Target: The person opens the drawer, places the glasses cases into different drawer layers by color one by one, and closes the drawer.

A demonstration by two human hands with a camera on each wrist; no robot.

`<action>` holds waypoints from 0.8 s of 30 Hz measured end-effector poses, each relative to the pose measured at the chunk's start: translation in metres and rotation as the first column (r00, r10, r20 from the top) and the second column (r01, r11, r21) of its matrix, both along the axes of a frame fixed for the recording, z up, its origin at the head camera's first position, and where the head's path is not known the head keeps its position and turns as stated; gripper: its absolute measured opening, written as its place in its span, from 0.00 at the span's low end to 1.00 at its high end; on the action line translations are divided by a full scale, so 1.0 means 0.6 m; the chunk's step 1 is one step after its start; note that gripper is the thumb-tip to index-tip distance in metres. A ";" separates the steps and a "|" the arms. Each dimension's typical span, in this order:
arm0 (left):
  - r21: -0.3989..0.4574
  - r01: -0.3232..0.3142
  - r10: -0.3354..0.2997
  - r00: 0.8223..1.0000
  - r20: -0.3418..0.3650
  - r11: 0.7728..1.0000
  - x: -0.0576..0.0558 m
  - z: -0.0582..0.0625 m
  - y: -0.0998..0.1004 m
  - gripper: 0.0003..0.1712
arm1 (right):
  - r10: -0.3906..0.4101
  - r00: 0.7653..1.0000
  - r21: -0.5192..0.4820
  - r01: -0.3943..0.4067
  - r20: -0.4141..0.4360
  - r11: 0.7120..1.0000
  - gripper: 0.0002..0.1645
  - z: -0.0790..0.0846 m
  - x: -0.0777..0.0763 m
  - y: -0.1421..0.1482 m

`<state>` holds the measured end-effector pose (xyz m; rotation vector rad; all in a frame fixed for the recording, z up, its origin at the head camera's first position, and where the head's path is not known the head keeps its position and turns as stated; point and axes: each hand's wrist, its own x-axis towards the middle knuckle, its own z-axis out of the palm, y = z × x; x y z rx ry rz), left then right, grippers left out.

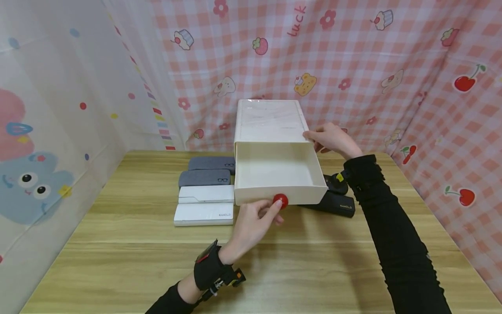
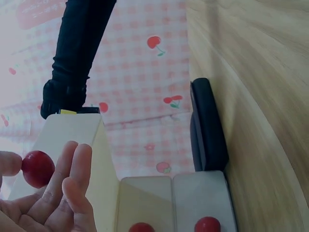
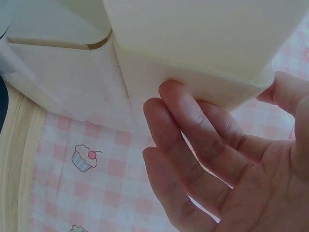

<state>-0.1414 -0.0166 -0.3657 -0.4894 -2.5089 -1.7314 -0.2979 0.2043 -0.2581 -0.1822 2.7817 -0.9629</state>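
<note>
A white drawer unit [image 1: 270, 120] stands against the back curtain, its top drawer [image 1: 274, 168] pulled out and empty inside. My left hand [image 1: 252, 220] pinches the red knob [image 1: 280, 200] of that drawer between thumb and fingers. The left wrist view shows the same knob [image 2: 37, 169] in the fingers, with two lower drawers and their red knobs [image 2: 207, 224] beneath. My right hand [image 1: 333, 138] grips the unit's top right edge. In the right wrist view, the thumb and fingers [image 3: 176, 99] lie on different sides of the unit's corner [image 3: 260, 82].
Two grey cases with glasses prints [image 1: 205, 178] and two white cases [image 1: 204, 213] lie left of the unit. Black cases [image 1: 337, 204] lie to the right, partly hidden by the drawer. A pink checked curtain [image 1: 243, 65] hangs behind the wooden table [image 1: 137, 244].
</note>
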 end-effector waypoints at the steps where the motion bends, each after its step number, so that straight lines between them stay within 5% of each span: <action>1: 0.000 0.011 -0.011 1.000 -0.012 1.000 0.000 -0.002 -0.001 0.16 | 0.000 1.000 -0.001 0.000 0.000 1.000 0.28 0.000 0.000 0.000; 5: -0.047 0.070 -0.075 0.991 -0.113 0.996 -0.001 -0.013 -0.012 0.15 | 0.001 1.000 -0.002 -0.001 -0.001 1.000 0.28 0.000 0.000 0.001; 9: -0.247 0.125 -0.191 0.946 -0.263 0.961 -0.004 -0.027 -0.036 0.15 | -0.002 1.000 0.000 0.002 0.002 1.000 0.28 -0.001 0.002 0.000; 12: -0.455 0.128 -0.307 0.887 -0.344 0.881 -0.010 -0.041 -0.065 0.14 | -0.002 1.000 0.000 0.002 0.004 1.000 0.28 -0.002 0.002 -0.001; 16: -0.681 0.053 -0.408 0.834 -0.372 0.730 -0.023 -0.057 -0.108 0.15 | -0.002 1.000 -0.001 0.002 0.007 1.000 0.28 -0.001 0.001 0.000; 20: -0.788 -0.056 -0.411 0.830 -0.379 0.613 -0.035 -0.066 -0.151 0.18 | 0.002 1.000 0.001 -0.002 0.010 1.000 0.28 0.001 0.001 -0.001; 24: -0.812 -0.149 -0.338 0.855 -0.392 0.564 -0.051 -0.073 -0.187 0.24 | 0.007 1.000 0.003 -0.007 0.004 1.000 0.28 0.001 0.001 -0.001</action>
